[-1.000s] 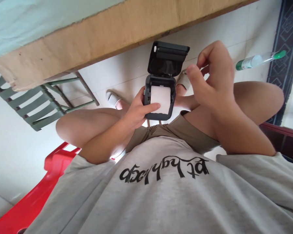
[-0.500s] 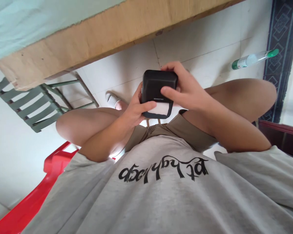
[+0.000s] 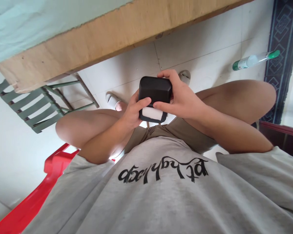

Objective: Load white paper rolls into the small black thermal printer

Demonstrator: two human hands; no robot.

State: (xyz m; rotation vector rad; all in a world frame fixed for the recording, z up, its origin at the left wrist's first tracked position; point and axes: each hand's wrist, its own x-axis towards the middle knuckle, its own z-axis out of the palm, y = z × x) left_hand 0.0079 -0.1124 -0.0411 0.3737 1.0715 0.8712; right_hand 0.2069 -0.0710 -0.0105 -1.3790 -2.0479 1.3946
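Above my lap, both hands hold a small black label printer (image 3: 155, 89) with rounded corners. A piece of white paper (image 3: 151, 113) shows on its lower part, the side nearest my body. My left hand (image 3: 133, 110) is closed round the left side, its thumb lying on top near the middle. Round the right side curls my right hand (image 3: 182, 97), with fingers at the far right corner and the thumb by the upper edge of the paper. The printer's underside and most of my left fingers are hidden.
A wooden table edge (image 3: 92, 42) runs across in front. At left stands a green slatted folding stool (image 3: 36, 105), with a red plastic chair (image 3: 41, 188) beside me. On the tiled floor at right lies a bottle with a green cap (image 3: 255, 60).
The printer has moved slightly left and toward my body. My right thumb has slid down from the black top to near the paper, and my left thumb now rests higher.
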